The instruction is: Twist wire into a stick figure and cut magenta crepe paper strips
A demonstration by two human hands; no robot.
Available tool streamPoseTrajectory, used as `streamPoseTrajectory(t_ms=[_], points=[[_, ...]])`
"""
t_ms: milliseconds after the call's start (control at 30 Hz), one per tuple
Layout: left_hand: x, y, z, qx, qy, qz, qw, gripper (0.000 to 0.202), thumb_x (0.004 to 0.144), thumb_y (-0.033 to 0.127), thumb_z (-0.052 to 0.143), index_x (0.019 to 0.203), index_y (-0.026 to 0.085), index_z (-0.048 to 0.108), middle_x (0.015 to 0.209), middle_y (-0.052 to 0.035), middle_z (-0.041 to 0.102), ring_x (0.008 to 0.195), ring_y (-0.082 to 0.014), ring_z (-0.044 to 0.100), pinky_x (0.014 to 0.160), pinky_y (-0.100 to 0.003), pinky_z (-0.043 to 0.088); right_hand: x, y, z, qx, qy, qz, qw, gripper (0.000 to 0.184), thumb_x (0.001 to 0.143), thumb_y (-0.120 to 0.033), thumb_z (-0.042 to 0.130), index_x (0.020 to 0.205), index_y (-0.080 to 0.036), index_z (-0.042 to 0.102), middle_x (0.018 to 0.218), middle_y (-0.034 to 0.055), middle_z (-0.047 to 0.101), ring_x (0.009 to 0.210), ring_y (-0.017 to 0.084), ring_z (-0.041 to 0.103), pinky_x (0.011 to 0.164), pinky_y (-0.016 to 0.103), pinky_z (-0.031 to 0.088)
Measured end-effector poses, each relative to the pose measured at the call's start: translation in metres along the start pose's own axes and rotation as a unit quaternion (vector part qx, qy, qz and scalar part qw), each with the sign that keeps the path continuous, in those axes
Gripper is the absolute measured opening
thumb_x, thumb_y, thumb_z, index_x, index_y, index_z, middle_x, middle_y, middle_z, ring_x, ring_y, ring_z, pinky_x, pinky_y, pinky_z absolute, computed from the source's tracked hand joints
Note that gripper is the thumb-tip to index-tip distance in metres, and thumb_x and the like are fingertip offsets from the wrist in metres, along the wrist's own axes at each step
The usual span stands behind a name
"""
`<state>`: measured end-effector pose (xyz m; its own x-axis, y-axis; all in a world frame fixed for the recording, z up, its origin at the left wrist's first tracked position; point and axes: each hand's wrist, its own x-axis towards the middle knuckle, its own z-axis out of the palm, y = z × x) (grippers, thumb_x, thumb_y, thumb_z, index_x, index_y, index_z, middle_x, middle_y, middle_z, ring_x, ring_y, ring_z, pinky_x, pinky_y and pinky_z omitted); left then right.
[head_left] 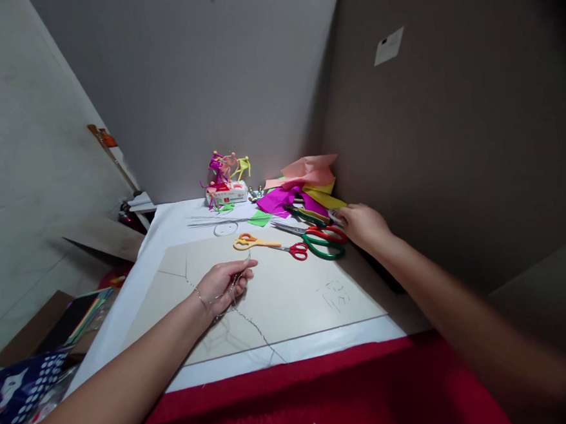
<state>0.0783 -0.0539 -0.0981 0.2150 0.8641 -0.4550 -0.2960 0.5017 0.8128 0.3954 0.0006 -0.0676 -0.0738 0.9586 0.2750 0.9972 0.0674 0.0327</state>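
Note:
My left hand is closed on a twisted wire figure over the board. Its thin wire legs spread out past my wrist, toward the left and toward the board's front edge. At the table's right side, my right hand has its fingers curled round a small whitish thing, mostly hidden by the fingers. Just left of that hand lie green-handled scissors, scissors with red-orange loops and dark pliers. Orange-yellow scissors and small red-handled scissors rest between my hands.
Loose straight wires lie behind the board. Bright crepe paper is heaped at the back right. Small coloured figures stand on a white box. Grey panels close off the back and right; red cloth covers the front.

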Motion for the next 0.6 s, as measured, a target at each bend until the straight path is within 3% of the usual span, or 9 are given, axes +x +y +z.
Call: streamPoseTrajectory(t_ms=[233, 400, 600], points=[[0.000, 0.000, -0.001, 0.006, 0.001, 0.005, 1.000, 0.019, 0.081, 0.018, 0.058, 0.092, 0.006, 0.067, 0.056, 0.0002, 0.055, 0.038, -0.0020, 0.046, 0.035, -0.010, 0.038, -0.010, -0.026, 0.019, 0.031, -0.068, -0.058, 0.996, 0.027, 0.080, -0.037, 0.055, 0.091, -0.016, 0.067, 0.094, 0.0107, 0.065, 0.087, 0.021, 0.058, 0.070, 0.025, 0.038], [0.002, -0.002, -0.004, 0.016, -0.008, 0.025, 1.000, 0.019, 0.078, 0.020, 0.062, 0.091, 0.008, 0.068, 0.054, 0.0022, 0.053, 0.039, -0.0016, 0.044, 0.036, -0.010, 0.036, -0.005, -0.031, 0.027, 0.043, -0.099, -0.038, 0.993, 0.022, 0.074, -0.025, 0.058, 0.090, -0.012, 0.066, 0.094, 0.0153, 0.066, 0.087, 0.025, 0.060, 0.071, 0.028, 0.040], [0.003, -0.005, -0.003, 0.033, -0.019, 0.052, 0.998, 0.018, 0.075, 0.023, 0.064, 0.084, 0.008, 0.069, 0.047, 0.0049, 0.047, 0.037, -0.0015, 0.038, 0.035, -0.012, 0.029, 0.003, -0.031, 0.031, 0.100, -0.096, 0.010, 0.990, 0.023, 0.061, -0.024, 0.066, 0.080, -0.012, 0.062, 0.091, 0.0168, 0.064, 0.085, 0.028, 0.060, 0.066, 0.029, 0.040]])
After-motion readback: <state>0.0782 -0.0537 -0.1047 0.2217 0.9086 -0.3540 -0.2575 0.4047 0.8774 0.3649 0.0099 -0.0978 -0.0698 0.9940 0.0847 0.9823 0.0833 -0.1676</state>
